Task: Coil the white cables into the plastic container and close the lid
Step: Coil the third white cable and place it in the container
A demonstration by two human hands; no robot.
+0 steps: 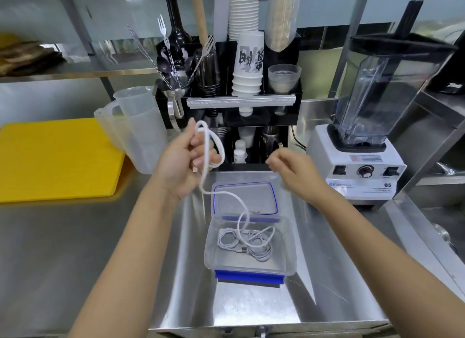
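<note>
My left hand (185, 159) is raised above the counter and grips a looped white cable (212, 146). The cable's free length hangs down into the clear plastic container (286, 252) on the steel counter. Other thin white cables (241, 244) lie coiled in a heap on the container's floor. Its lid (245, 199), clear with a blue seal, lies open behind it, and a blue clasp (249, 278) sticks out at the near edge. My right hand (293, 169) hovers to the right of the loop with fingers loosely curled; I see nothing in it.
A white blender (364, 146) stands at the right. Behind the hands, a black organiser (241, 103) holds cups and utensils. Clear measuring jugs (133, 126) and a yellow cutting board (55, 159) sit at the left. A sink basin edge (427, 219) is at the far right.
</note>
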